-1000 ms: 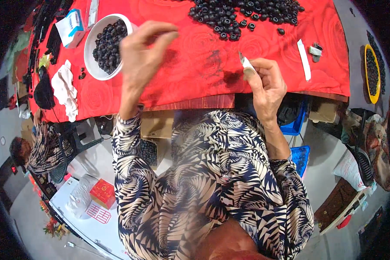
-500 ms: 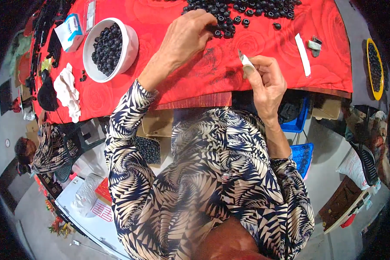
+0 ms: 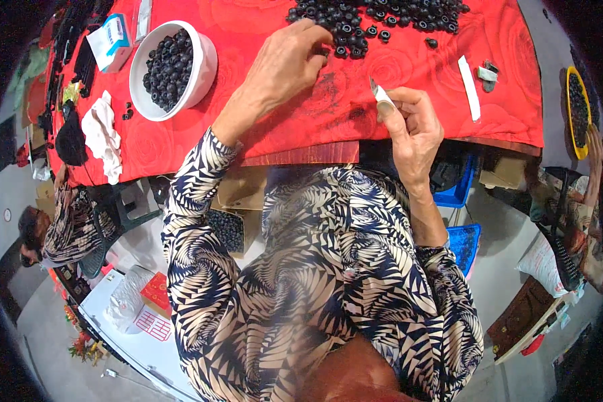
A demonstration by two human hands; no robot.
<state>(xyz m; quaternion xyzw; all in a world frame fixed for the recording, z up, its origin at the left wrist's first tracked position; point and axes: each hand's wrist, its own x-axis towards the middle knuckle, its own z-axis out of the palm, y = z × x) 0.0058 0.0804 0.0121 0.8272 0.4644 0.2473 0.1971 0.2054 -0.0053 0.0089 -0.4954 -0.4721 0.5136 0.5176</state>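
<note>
My left hand hovers at the near-left edge of a pile of small round black parts, its fingers curled together. Whatever is between those fingertips is hidden. To the right and nearer my body, my right hand grips a small blade with a white wrapped handle, thumb pressed along it and tip pointing away toward the pile. At the left, a white bowl holds many similar black parts.
A red cloth covers the table. On it lie a blue-and-white box, a crumpled white cloth and a white strip. A yellow-rimmed tray of black pieces stands far right, with another person's hand beside it.
My left hand has drawn slightly left from the pile's edge. My right hand stays nearly still with the blade. Another person's hand has appeared by the yellow-rimmed tray.
</note>
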